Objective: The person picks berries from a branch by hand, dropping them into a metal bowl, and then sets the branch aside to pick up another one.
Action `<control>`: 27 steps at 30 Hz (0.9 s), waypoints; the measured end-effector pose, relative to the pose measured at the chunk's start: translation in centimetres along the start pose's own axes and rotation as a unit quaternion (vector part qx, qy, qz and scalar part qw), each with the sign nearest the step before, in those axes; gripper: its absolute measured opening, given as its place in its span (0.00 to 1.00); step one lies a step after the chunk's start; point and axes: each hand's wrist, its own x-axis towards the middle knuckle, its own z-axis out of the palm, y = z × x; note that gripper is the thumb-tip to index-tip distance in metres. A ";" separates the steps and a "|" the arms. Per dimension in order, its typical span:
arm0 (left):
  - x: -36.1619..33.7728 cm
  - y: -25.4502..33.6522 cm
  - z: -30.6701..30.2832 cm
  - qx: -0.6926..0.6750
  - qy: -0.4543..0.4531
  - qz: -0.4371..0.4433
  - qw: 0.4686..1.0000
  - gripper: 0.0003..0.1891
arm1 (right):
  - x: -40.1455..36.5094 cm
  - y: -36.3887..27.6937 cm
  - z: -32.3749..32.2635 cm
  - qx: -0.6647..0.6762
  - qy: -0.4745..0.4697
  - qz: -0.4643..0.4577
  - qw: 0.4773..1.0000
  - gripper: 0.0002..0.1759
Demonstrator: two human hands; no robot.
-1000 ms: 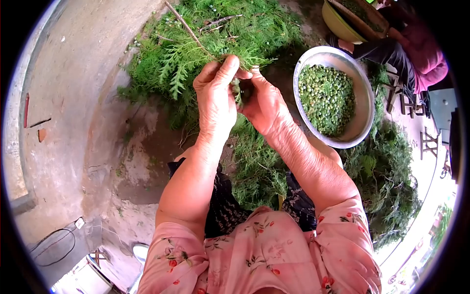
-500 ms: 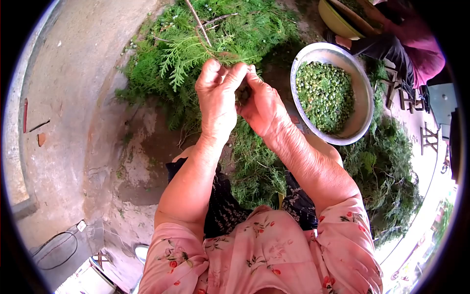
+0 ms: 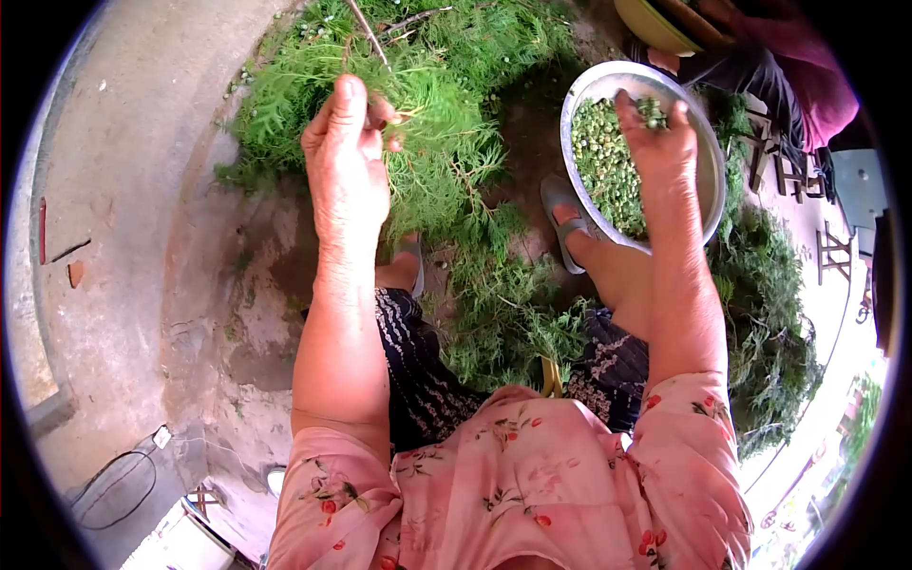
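My left hand is closed on a leafy green branch, whose sprays hang to the right of the fingers. Over the metal basin is my right hand, fingers spread and pointing up, with some small green berries at its fingertips. Many round green berries lie in the basin, mixed with bits of leaf. Behind my left hand a heap of green branches covers the ground, with a bare brown stem rising from it.
Another person in a pink top sits at the upper right beside a yellow basin. More cut branches lie to the right, and others between my legs. Wooden stools stand at the far right.
My hands were together over the branches and have moved apart. The right one has gone right to the basin and opened; the left one has moved left and up, holding the branch.
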 end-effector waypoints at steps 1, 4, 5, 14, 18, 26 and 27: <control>0.0 0.1 -0.2 0.001 0.001 0.005 1.000 0.15 | 0.3 -1.0 0.0 -0.007 0.063 -0.006 0.998 0.19; -0.2 0.9 -0.6 0.005 0.013 -0.007 1.000 0.17 | 1.5 -1.5 -1.6 -0.052 0.136 -0.007 0.989 0.18; -0.2 1.0 -0.8 0.014 0.021 -0.009 1.000 0.18 | 3.5 -0.7 -2.8 -0.101 0.114 0.031 0.988 0.18; -1.2 1.9 -1.9 0.060 -0.062 -0.041 0.995 0.17 | -1.2 11.8 -1.0 -0.687 -0.268 -0.235 0.634 0.19; -1.9 2.6 -2.0 0.097 -0.125 -0.083 0.984 0.13 | -3.4 15.0 0.6 -0.758 -0.279 -0.314 0.498 0.34; -3.3 2.3 -2.5 0.063 -0.136 -0.115 0.982 0.15 | -3.5 16.4 2.2 -0.710 -0.326 -0.157 0.604 0.15; -2.7 1.6 -3.1 0.066 -0.096 -0.059 0.991 0.16 | -3.1 16.1 2.1 -0.653 -0.321 -0.209 0.653 0.14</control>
